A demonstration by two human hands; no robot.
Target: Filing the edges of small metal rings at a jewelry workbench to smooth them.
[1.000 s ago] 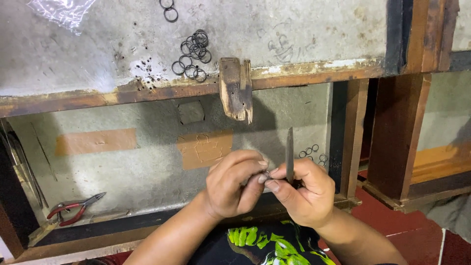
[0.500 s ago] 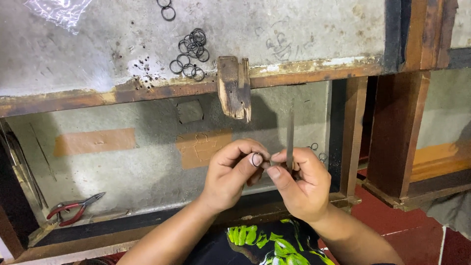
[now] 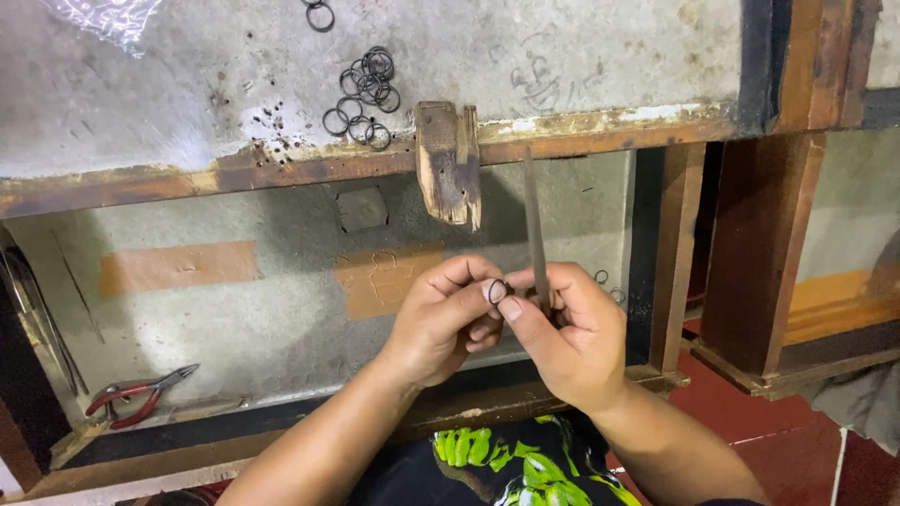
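My left hand [image 3: 441, 319] and my right hand [image 3: 567, 333] meet in front of me, below the bench top. Between their fingertips they pinch a small dark metal ring [image 3: 498, 291]. The right hand also grips a thin flat metal file [image 3: 534, 225] that stands upright from its fingers. Above, a worn wooden peg [image 3: 450, 164] sticks out from the bench edge. A pile of several similar dark rings [image 3: 364, 94] lies on the grey bench top behind it.
Red-handled pliers [image 3: 141, 395] lie on the lower tray at the left. A few loose rings [image 3: 607, 286] rest on the tray beside my right hand. A wooden bench leg [image 3: 764, 244] stands to the right. A clear plastic bag [image 3: 103, 14] lies at the top left.
The hands have shifted slightly and turned the ring, so its open circle now faces the camera between the fingertips. The file stays upright in the right hand.
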